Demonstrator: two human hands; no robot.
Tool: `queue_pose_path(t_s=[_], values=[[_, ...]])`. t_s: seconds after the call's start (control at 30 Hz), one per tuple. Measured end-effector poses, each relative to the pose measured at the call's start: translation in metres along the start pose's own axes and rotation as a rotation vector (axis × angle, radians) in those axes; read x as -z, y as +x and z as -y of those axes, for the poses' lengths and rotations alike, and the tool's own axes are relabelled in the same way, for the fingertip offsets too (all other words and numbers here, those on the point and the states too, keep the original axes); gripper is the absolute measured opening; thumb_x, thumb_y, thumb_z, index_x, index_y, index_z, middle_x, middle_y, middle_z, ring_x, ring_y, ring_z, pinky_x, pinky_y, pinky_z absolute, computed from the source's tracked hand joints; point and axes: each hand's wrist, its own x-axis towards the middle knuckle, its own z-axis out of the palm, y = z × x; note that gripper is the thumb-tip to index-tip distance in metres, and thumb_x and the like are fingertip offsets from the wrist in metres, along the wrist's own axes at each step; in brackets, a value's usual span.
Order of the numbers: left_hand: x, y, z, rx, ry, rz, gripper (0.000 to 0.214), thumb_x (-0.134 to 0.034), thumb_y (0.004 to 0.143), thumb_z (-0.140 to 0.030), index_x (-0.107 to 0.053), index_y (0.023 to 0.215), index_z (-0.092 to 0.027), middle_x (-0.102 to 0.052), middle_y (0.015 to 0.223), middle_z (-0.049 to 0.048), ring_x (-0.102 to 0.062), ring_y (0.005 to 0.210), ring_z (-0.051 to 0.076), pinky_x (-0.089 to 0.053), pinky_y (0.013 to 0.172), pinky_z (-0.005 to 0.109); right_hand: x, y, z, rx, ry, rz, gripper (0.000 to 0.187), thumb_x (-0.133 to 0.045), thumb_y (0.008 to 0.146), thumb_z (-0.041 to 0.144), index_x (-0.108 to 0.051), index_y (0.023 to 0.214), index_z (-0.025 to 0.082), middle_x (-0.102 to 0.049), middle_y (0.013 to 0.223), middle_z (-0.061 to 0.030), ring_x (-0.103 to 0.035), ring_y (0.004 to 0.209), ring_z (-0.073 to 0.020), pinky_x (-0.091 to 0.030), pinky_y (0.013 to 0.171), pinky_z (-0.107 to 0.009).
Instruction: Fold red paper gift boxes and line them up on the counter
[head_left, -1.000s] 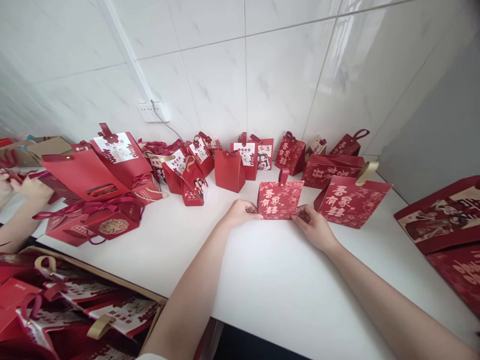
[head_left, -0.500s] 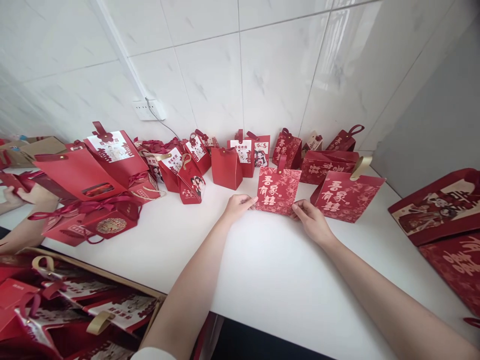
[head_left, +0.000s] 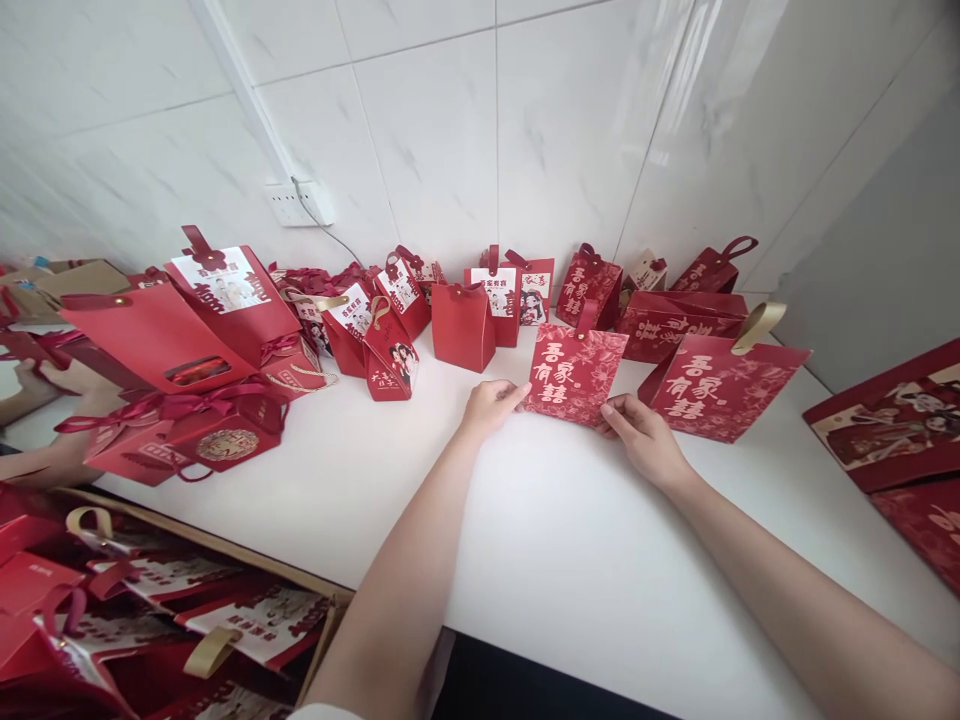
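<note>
A red gift box (head_left: 576, 373) with white characters, a floral print and a dark red loop on top stands upright before me. My left hand (head_left: 495, 406) grips its lower left edge between thumb and fingers. At the lower right corner, my right hand (head_left: 640, 430) pinches it; some fingertips are hidden behind the box. Just right of that hand is a larger gift box (head_left: 733, 388) with matching characters and a gold loop. A plain red box (head_left: 463, 327) stands behind my left hand.
Several red gift boxes line the tiled wall (head_left: 420, 130). A carton (head_left: 225, 545) full of gift boxes sits at lower left. Another person's hands (head_left: 75, 385) work at the left edge. Large red boxes (head_left: 892, 420) occupy the right side of the white table (head_left: 570, 560).
The view has shifted slightly, so most things sit a little farther right. Both hands keep their hold on the gift box, which looks slightly more tilted.
</note>
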Motion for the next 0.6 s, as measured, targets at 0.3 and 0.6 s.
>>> queue_pose_path(t_s=[0.3, 0.6], values=[[-0.022, 0.029, -0.008, -0.077, 0.136, -0.006, 0.063, -0.038, 0.084, -0.071, -0.035, 0.048, -0.019, -0.04, 0.047, 0.0, -0.042, 0.053, 0.013, -0.028, 0.052, 0.028, 0.002, 0.0, 0.003, -0.061, -0.024, -0.09, 0.04, -0.058, 0.081, 0.063, -0.056, 0.085, 0.023, -0.063, 0.075, -0.0031, -0.061, 0.07, -0.0189, -0.053, 0.071, -0.035], [-0.026, 0.04, 0.007, -0.046, 0.012, 0.0, 0.064, -0.036, 0.085, -0.072, -0.023, 0.052, -0.019, -0.026, 0.05, 0.0006, -0.033, 0.051, 0.011, -0.023, 0.051, 0.029, 0.0, 0.001, 0.003, -0.12, -0.04, -0.119, 0.038, -0.059, 0.082, 0.06, -0.057, 0.084, 0.022, -0.064, 0.076, -0.0039, -0.059, 0.068, -0.0162, -0.05, 0.067, -0.03]])
